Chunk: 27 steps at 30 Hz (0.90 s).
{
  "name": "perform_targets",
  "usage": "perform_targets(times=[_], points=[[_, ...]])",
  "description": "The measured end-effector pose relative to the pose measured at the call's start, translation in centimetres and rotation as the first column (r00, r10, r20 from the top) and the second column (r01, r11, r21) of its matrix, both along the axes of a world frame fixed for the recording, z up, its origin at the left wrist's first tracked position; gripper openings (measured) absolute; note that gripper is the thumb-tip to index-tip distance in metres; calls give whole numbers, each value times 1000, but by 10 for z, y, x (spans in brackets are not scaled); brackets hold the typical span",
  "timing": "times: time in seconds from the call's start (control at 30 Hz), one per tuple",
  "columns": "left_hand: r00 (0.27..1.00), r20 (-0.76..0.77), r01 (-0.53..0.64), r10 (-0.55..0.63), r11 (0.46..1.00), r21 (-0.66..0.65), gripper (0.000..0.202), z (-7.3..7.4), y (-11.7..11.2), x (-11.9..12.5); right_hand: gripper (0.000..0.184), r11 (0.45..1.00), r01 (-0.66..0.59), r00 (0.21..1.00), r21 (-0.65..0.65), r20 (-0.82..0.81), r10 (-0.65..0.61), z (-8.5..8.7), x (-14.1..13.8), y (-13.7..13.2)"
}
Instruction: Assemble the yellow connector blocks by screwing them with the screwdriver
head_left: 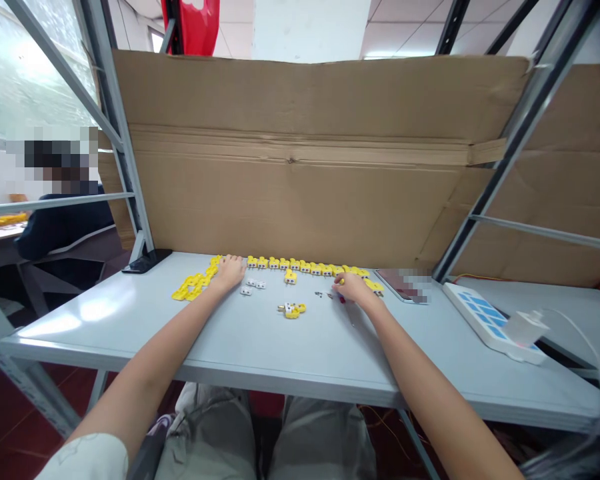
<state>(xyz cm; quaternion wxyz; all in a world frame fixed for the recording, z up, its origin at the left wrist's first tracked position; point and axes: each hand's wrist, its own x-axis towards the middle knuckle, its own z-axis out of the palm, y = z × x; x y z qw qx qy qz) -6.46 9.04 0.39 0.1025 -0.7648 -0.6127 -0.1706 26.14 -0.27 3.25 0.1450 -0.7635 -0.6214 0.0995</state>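
Note:
My left hand (229,271) lies on the grey table (130,313) with its fingers curled over the left end of a row of yellow plug parts (305,267). A pile of more yellow parts (193,287) sits just left of it. My right hand (351,285) is closed in a pinch at the row's right end, on something small with a red bit under it. Between the hands lie small white parts (253,286), one yellow part (291,277) apart from the row, another yellow assembly (291,309) nearer me, and tiny metal pieces (323,294).
A cardboard wall (300,167) backs the table. A phone (403,284) lies right of my right hand, a white and blue power strip (490,320) with a charger further right. A black object (147,261) rests by the left rack post. Another person (60,220) sits at far left.

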Motion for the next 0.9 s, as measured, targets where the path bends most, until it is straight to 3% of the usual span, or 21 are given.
perform_targets(times=[0.13, 0.23, 0.4, 0.6, 0.7, 0.8, 0.83, 0.9], points=[[997, -27, -69, 68, 997, -38, 39, -10, 18, -13, 25, 1000, -12, 1000, 6, -7, 12, -1, -1, 2], [998, -40, -53, 51, 997, -47, 40, -12, 21, -16, 24, 1000, -18, 1000, 16, -17, 19, -2, -1, 2], [999, -45, -13, 11, 999, -42, 33, -6, 13, -16, 24, 999, -27, 999, 37, -42, 28, -1, -2, -2], [994, 57, -87, 92, 992, -86, 43, -7, -1, -14, 24, 996, -39, 998, 76, -54, 43, 1, -6, -5], [995, 91, -41, 51, 994, -103, 35, -3, -4, -12, 22, 992, -23, 999, 123, -35, 28, 3, -6, -4], [982, 183, 60, -54, 998, -29, 36, 8, -13, -3, 22, 975, -3, 1000, 223, -28, 10, 4, -6, -2], [944, 287, 159, -161, 987, 28, 37, 13, -17, 3, 22, 961, -21, 999, 276, -38, 33, 4, -6, -1], [786, 538, 322, -305, 944, 65, 40, 21, -31, 19, 23, 905, -125, 984, 407, -65, 166, 3, -10, 0]])
